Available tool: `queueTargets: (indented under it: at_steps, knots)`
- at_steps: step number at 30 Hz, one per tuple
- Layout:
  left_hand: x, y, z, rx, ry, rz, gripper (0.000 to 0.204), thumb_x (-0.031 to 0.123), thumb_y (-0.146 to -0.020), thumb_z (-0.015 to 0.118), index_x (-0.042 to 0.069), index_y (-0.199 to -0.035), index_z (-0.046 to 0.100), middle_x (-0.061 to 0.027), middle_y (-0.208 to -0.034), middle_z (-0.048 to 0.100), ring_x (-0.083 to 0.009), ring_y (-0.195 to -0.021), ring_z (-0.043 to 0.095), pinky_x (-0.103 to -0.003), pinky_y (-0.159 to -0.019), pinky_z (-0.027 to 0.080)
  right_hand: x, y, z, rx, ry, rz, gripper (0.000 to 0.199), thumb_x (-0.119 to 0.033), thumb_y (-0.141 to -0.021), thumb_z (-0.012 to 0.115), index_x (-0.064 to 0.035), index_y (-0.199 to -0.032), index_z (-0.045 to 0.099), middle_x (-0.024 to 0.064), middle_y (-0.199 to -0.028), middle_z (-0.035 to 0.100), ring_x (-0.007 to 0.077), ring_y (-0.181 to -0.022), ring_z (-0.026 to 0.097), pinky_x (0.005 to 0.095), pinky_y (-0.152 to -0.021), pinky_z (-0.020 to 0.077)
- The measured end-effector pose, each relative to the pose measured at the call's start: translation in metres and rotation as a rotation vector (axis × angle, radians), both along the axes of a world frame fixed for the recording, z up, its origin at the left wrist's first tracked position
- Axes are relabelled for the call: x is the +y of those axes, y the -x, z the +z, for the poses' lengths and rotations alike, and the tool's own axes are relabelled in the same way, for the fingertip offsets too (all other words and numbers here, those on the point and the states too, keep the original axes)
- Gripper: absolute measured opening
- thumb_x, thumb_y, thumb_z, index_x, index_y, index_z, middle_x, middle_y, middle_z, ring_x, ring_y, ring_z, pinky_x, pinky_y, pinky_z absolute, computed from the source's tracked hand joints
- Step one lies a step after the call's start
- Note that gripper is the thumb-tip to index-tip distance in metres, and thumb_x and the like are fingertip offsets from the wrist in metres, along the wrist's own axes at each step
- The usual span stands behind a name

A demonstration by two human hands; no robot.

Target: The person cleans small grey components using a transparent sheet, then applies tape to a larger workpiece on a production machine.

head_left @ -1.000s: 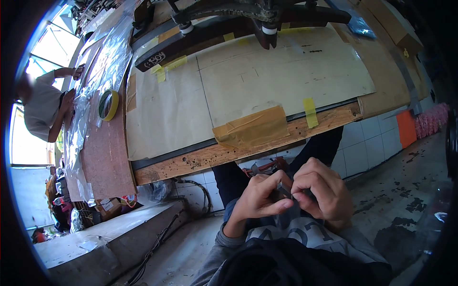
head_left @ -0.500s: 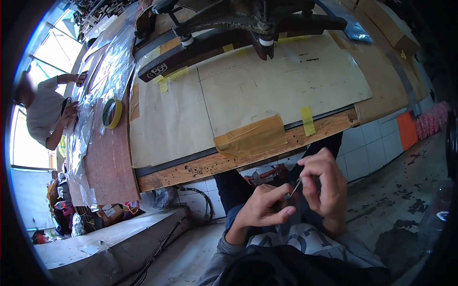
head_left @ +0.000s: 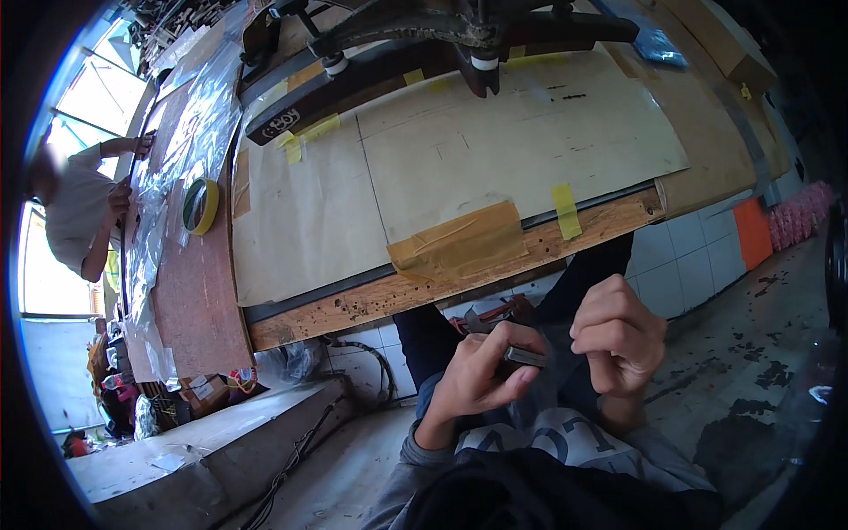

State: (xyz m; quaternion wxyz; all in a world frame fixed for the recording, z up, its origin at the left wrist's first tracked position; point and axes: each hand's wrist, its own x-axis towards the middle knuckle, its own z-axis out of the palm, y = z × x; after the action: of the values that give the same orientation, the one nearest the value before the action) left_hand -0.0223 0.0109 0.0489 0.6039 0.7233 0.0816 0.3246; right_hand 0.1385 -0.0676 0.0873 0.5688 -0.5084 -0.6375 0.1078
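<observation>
Colours near the hands: between the fingers of the left hand, a small block, dark grey with a paler grey face; below those fingers, a grey sleeve. Beyond the fingers, a wooden edge, brown with black specks; a tape patch, translucent tan; a tape strip, yellow; a paper sheet, cream with dark lines. Right of the right hand's fingers, an orange panel, a pink bundle.
</observation>
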Motion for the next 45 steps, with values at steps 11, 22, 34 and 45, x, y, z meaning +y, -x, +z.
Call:
queueTargets:
  at_steps: [11, 22, 34, 45]
  knots:
    - [-0.005, -0.001, 0.008, 0.135, -0.232, 0.168, 0.023, 0.008, -0.073, 0.066, -0.001, -0.087, 0.051, -0.0090, -0.074, 0.058, -0.0214, -0.058, 0.058, -0.029, -0.054, 0.046, -0.003, -0.009, 0.002, 0.098, 0.226, -0.115, 0.005, -0.001, -0.080, 0.057, -0.0009, -0.084, 0.061, 0.0070, -0.072, 0.056, 0.0144, -0.059, 0.052, 0.0236, -0.050, 0.0407]
    - [-0.016, -0.006, 0.014, 0.343, -0.460, 0.365, 0.026, 0.004, -0.063, 0.069, 0.004, -0.082, 0.052, -0.0032, -0.059, 0.048, -0.0171, -0.051, 0.052, -0.028, -0.046, 0.043, 0.001, 0.014, 0.003, 0.273, 0.151, -0.240, 0.009, 0.009, -0.067, 0.050, -0.0001, -0.068, 0.053, 0.0082, -0.062, 0.051, 0.0177, -0.057, 0.053, 0.0257, -0.052, 0.0420]
    - [-0.014, -0.008, 0.010, 0.388, -0.535, 0.394, 0.028, 0.006, -0.064, 0.070, 0.004, -0.083, 0.050, -0.0038, -0.062, 0.048, -0.0171, -0.053, 0.052, -0.029, -0.046, 0.043, -0.003, 0.009, -0.006, 0.300, 0.195, -0.075, 0.006, -0.006, -0.075, 0.062, -0.0013, -0.072, 0.060, 0.0065, -0.063, 0.055, 0.0153, -0.056, 0.050, 0.0238, -0.049, 0.0376]
    - [-0.010, -0.006, 0.005, 0.459, -0.745, 0.362, 0.021, 0.012, -0.071, 0.066, 0.005, -0.081, 0.049, -0.0014, -0.061, 0.043, -0.0143, -0.056, 0.050, -0.027, -0.050, 0.043, -0.009, 0.004, 0.005, -0.096, 0.362, -0.056, 0.019, 0.000, -0.067, 0.067, -0.0018, -0.085, 0.061, 0.0084, -0.079, 0.059, 0.0232, -0.072, 0.058, 0.0323, -0.063, 0.0478]
